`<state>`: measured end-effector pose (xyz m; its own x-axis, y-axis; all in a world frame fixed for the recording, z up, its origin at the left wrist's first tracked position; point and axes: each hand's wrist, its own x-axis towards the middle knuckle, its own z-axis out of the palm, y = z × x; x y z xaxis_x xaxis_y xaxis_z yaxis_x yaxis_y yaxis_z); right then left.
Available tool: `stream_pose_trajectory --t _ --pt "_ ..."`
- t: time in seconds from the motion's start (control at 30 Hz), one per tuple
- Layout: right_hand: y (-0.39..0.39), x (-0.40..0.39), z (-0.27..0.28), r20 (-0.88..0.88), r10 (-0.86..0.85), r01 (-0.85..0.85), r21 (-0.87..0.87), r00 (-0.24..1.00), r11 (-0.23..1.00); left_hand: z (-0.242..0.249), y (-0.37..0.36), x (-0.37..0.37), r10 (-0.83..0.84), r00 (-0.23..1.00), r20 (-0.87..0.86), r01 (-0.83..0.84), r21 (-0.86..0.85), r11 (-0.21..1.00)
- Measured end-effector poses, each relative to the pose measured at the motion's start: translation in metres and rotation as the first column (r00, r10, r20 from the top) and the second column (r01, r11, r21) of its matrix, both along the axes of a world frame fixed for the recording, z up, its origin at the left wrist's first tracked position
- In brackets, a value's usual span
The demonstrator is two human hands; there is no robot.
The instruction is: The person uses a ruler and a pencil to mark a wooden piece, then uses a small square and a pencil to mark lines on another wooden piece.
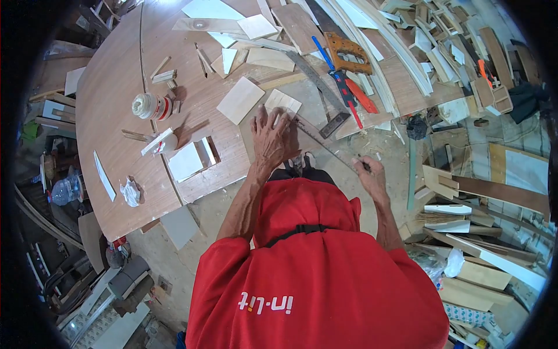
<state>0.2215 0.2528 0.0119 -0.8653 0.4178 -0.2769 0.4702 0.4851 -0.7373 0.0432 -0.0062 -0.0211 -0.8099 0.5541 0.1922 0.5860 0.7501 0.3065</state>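
Note:
My left hand is at the table edge, fingers bent and pressed onto the lower end of a small pale wooden board. My right hand is closed around the near end of a thin dark metal strip, which looks like a ruler. The strip slants from the small board down to my right fingers, beyond the table edge. Left of the board lies a square wooden panel. A try square rests to the right. What the left fingertips do underneath is hidden.
A handsaw, a blue-and-red tool and long strips lie at the right. Left stand a white jar and a small white container. Offcuts crowd the table; scrap wood is stacked at the right.

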Motion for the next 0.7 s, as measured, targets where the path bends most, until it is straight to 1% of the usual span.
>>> stream_pose_trajectory --t 0.03,0.13,0.17,0.23,0.3,0.33,0.4,0.43,0.5,0.53,0.6,0.67,0.7 --pt "0.004 -0.004 0.000 -0.005 -0.014 0.014 0.067 1.000 0.998 -0.001 -0.001 0.000 -0.001 1.000 -0.001 0.001 0.000 1.000" --pt "0.015 -0.021 0.015 0.033 -0.044 0.040 0.114 0.998 0.993 0.000 -0.004 -0.001 -0.017 1.000 0.008 0.016 0.042 0.999" --pt "0.019 -0.026 0.019 0.107 -0.043 0.030 0.120 0.993 0.992 0.002 -0.004 -0.002 -0.037 0.998 0.041 0.034 0.061 0.998" --pt "0.025 -0.031 0.016 0.087 -0.027 0.015 0.127 0.996 0.992 0.011 -0.005 -0.004 -0.054 0.996 0.072 0.049 0.079 0.996" --pt "0.029 -0.032 0.015 0.068 -0.011 0.002 0.138 0.998 0.990 0.017 -0.006 -0.006 -0.080 0.984 0.156 0.071 0.066 0.995" --pt "0.031 -0.034 0.014 0.052 0.003 -0.010 0.130 0.999 0.991 0.015 -0.007 -0.007 -0.077 0.985 0.154 0.067 0.067 0.995" --pt "0.034 -0.035 0.013 0.035 0.023 -0.027 0.121 0.999 0.992 0.005 -0.013 -0.012 -0.208 0.974 0.093 0.207 0.012 0.978" --pt "0.035 -0.035 0.012 0.019 0.052 -0.054 0.134 0.998 0.990 -0.011 -0.019 -0.015 -0.203 0.975 0.091 0.203 0.010 0.979" --pt "0.035 -0.034 0.010 0.003 0.086 -0.085 0.145 0.996 0.986 -0.038 -0.027 -0.020 -0.216 0.976 -0.039 0.213 -0.072 0.974" --pt "0.034 -0.032 0.008 0.005 0.077 -0.077 0.125 0.997 0.989 -0.017 -0.023 -0.017 -0.212 0.977 -0.038 0.209 -0.073 0.975" --pt "0.033 -0.027 0.004 0.009 0.073 -0.073 0.104 0.997 0.992 0.023 -0.017 -0.003 -0.139 0.980 0.141 0.134 0.040 0.990" --pt "0.032 -0.024 0.000 -0.113 0.069 -0.059 0.091 0.991 0.994 0.025 -0.015 0.003 -0.104 0.983 0.151 0.101 0.023 0.995" --pt "0.032 -0.025 0.000 -0.113 0.072 -0.062 0.089 0.991 0.994 0.026 -0.014 0.005 -0.073 0.984 0.163 0.073 0.006 0.997"
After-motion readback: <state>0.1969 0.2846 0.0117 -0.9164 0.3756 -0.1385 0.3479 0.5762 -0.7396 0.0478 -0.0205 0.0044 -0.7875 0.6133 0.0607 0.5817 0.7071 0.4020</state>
